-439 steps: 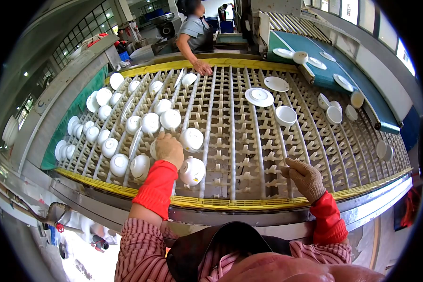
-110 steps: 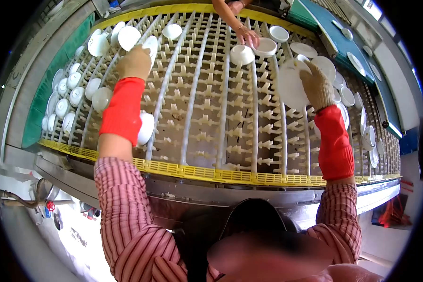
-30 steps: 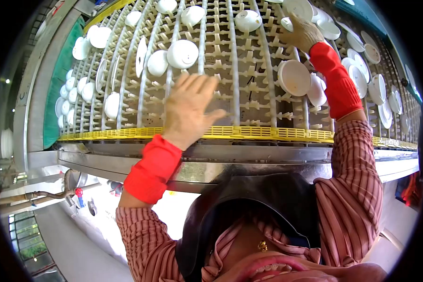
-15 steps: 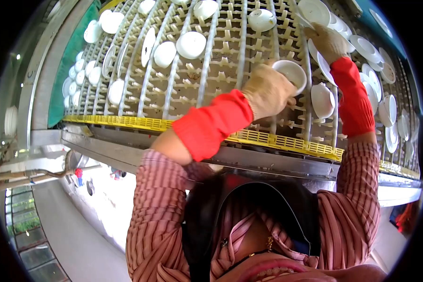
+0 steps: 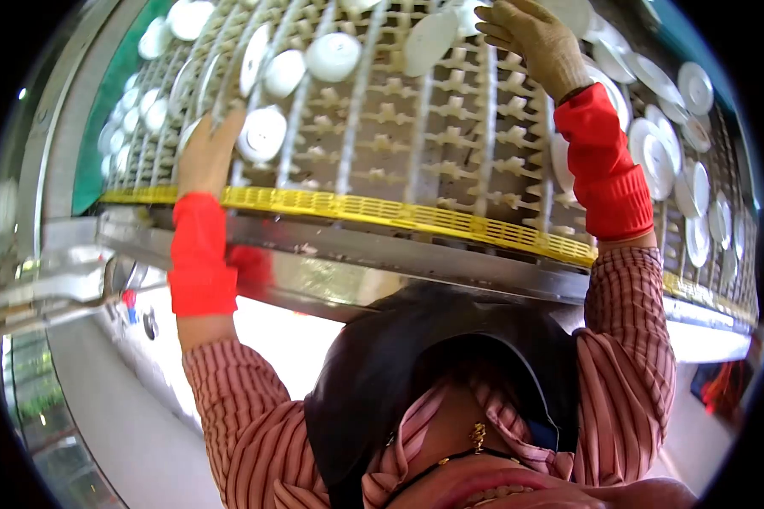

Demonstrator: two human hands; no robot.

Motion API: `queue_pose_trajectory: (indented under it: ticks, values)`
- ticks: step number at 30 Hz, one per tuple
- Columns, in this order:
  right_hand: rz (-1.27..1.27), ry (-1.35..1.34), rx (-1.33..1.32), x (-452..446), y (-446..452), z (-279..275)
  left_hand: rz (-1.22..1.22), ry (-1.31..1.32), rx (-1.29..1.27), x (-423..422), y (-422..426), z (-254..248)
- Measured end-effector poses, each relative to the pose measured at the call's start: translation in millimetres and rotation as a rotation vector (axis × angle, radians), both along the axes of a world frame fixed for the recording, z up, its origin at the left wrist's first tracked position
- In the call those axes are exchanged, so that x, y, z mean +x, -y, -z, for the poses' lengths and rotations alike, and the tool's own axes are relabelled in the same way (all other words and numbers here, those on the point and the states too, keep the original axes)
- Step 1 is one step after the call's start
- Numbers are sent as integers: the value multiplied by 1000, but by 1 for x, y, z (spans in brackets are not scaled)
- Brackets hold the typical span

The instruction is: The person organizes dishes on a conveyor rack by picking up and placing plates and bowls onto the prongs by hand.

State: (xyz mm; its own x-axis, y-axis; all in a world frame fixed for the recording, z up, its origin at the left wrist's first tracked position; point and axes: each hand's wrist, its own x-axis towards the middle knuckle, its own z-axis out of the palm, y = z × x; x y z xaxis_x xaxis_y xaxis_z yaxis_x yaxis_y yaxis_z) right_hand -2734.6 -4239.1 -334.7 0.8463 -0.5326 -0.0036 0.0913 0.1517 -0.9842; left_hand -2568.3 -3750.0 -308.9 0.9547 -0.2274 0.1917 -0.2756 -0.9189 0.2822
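My left hand (image 5: 205, 157) is over the front left of a rack-like belt, its fingers apart. A small white bowl (image 5: 261, 134) lies right beside its fingertips, and another white piece is mostly hidden behind the hand. I cannot tell whether the fingers touch either one. Farther back, my right hand (image 5: 535, 42) reaches out with fingers spread, holding nothing visible. Just left of its fingertips are a white plate (image 5: 430, 42), leaning on the belt, and a white bowl (image 5: 469, 17). Both hands wear tan gloves with red cuffs.
The belt has rows of pale plastic pegs (image 5: 390, 127) and a yellow slotted strip (image 5: 382, 210) along its front. Several white plates (image 5: 652, 157) crowd the right side. More white bowls (image 5: 333, 57) sit at the left and back. A metal ledge (image 5: 416, 254) runs before me.
My left hand has moved far left; the bowl it held now appears to lie at the front left. The right hand has shifted left and back, and a plate now stands left of it.
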Motion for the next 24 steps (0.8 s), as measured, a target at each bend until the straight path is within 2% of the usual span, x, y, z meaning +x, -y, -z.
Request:
queue_pose_trajectory:
  ticks: [2, 3, 4, 6, 7, 8, 9, 10, 11, 12, 13, 14, 15, 17, 18, 19, 20, 22, 23, 24]
  values:
    - [171, -146, -898, -53, 9, -21, 29, 112, 298, -14, -8, 0]
    - [96, -389, -964, -62, 40, -18, 71, 122, 270, -26, 4, 1]
    - [-63, -599, -1703, -63, 85, 8, 107, 133, 242, -38, 19, 0]
    - [240, -431, -1473, -103, 124, 49, 331, 214, 235, -71, 68, -1]
    - [86, -553, -1425, -124, 104, 20, 516, 300, 168, -80, 91, 5]
    - [46, -733, -1427, -136, 109, 22, 661, 256, 100, -104, 124, -4]
    - [21, -738, -1367, -150, 112, 30, 862, 301, 25, -120, 153, -5]
    - [-4, -740, -1305, -161, 115, 41, 953, 217, 69, -146, 187, -20]
    - [-16, -593, -1398, -166, 118, 58, 1062, 156, 14, -155, 212, -2]
    - [37, -590, -1453, -169, 118, 70, 1197, 200, -20, -169, 240, 6]
    - [93, -585, -1508, -166, 118, 83, 1247, 158, 56, -180, 265, 14]
    - [151, -578, -1564, -162, 119, 88, 1321, 187, -10, -190, 289, 24]
    - [66, -661, -1440, -158, 112, 73, 1332, 238, 41, -194, 313, 24]
    - [110, -576, -1463, -156, 112, 81, 1292, 349, 123, -190, 360, 32]
    - [138, -516, -1480, -151, 117, 94, 1233, 420, 159, -180, 384, 52]
    - [82, -500, -1446, -152, 123, 90, 1220, 553, 140, -169, 405, 59]
    - [56, -476, -1408, -152, 128, 90, 1156, 509, 241, -166, 423, 59]
    - [-10, -436, -1337, -159, 143, 93, 1077, 627, 476, -150, 472, 85]
    - [83, -392, -1437, -158, 155, 117, 1103, 746, 457, -142, 491, 97]
    - [52, -378, -1274, -159, 158, 114, 1126, 860, 438, -138, 505, 105]
